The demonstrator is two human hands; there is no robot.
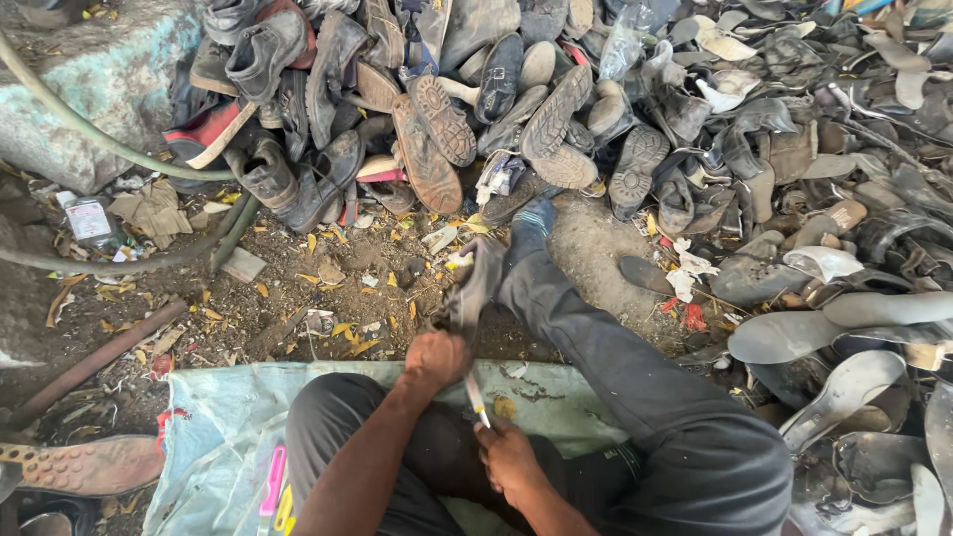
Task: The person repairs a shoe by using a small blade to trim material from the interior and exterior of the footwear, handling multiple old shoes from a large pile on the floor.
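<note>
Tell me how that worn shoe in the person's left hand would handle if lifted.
The worn shoe probably flops: its upper sags beyond the left hand. Likely light, since one hand holds it up. Its dusty, rough surface seems unlikely to slip. The right hand holds a thin tool against it.

We wear dark grey trousers point(635, 387), dusty and creased along the legs, with a small patch of pale stitching near 1 hip. Our 2 forearms are bare, no sleeves reaching them. Our left hand point(437, 359) and right hand point(509, 459) carry no gloves, rings or watch.
</note>
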